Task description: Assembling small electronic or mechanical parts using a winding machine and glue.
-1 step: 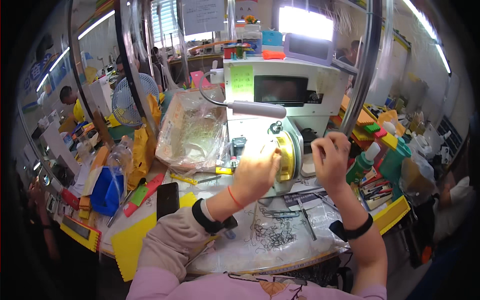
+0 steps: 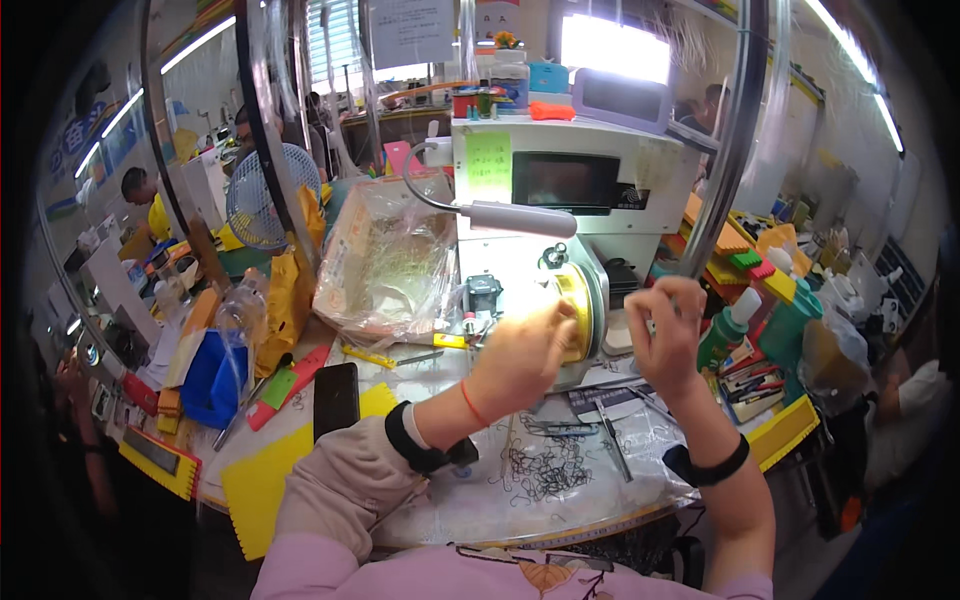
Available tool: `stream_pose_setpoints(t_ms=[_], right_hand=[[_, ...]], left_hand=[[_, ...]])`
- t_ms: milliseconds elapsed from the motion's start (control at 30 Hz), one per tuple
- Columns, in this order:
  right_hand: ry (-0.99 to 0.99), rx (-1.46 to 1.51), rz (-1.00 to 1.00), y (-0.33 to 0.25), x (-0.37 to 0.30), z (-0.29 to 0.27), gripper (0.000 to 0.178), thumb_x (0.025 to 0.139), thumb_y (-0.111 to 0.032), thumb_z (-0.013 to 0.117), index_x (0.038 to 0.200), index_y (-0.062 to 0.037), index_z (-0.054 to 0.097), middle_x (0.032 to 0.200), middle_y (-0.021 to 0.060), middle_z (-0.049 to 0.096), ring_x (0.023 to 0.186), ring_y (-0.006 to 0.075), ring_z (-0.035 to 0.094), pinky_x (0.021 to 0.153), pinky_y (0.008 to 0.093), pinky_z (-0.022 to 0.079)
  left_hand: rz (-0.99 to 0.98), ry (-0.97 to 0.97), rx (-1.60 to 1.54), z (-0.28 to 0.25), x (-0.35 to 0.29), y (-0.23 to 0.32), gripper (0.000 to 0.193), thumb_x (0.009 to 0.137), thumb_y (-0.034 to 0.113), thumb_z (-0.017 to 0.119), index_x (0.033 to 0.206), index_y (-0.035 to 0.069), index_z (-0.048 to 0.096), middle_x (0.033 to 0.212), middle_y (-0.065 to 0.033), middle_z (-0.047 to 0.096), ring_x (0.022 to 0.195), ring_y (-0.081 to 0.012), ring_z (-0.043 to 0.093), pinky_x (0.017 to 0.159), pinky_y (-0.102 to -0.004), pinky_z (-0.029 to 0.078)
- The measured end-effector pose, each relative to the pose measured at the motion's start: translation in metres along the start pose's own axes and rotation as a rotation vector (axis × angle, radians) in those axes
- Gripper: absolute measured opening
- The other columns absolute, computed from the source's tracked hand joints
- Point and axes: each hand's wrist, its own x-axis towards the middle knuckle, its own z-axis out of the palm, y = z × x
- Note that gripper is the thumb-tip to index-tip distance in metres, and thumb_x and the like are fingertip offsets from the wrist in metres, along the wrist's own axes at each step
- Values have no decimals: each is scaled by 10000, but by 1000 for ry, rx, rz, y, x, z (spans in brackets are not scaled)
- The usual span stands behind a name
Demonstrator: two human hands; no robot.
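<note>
My left hand (image 2: 520, 360) is in front of the white machine (image 2: 480, 225), beside its spool of yellow line (image 2: 575, 310). Motion blurs this hand, but its fingers look closed, and whatever they hold is hidden. To the spool's right my right hand (image 2: 668, 335) is raised with curled fingers, thumb and forefinger close together; anything between them is too small to make out. Below both hands, a pile of small dark fish hooks (image 2: 548, 470) lies on the tabletop. Metal tweezers (image 2: 614, 440) rest right of the pile. A lamp (image 2: 520, 218) lights the spool area.
A plastic-wrapped box (image 2: 385, 260) stands left of the machine, and a black phone (image 2: 336, 400) lies nearer. At left are a blue bin (image 2: 214, 380) and a fan (image 2: 272, 195). A green bottle (image 2: 725, 330) and a tray of pens (image 2: 750, 385) crowd the right. Metal posts (image 2: 728, 150) frame the bench.
Both hands sit slightly lower than before. The left has shifted a little to the right and is more blurred. The hooks and tweezers lie as they did.
</note>
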Motion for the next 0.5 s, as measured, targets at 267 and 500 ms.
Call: stream_pose_setpoints(t_ms=[267,500], right_hand=[[-162,103,-273,-22,-20,-35,377,707,-40,707,1071,-134,670,958,16,496,877,222,517,798,367,388],[-569,-101,-612,73,21,-105,606,696,-102,614,1291,-189,542,1072,42,520,993,237,525,836,379,432]], left_hand=[[-41,-230,-606,18,-14,8,77,950,107,570,936,39,536,737,35,482,609,-44,427,526,-219,348],[261,-32,-256,1,-19,8,58,800,43,580,807,15,531,770,-90,509,706,-193,480,648,-325,405]])
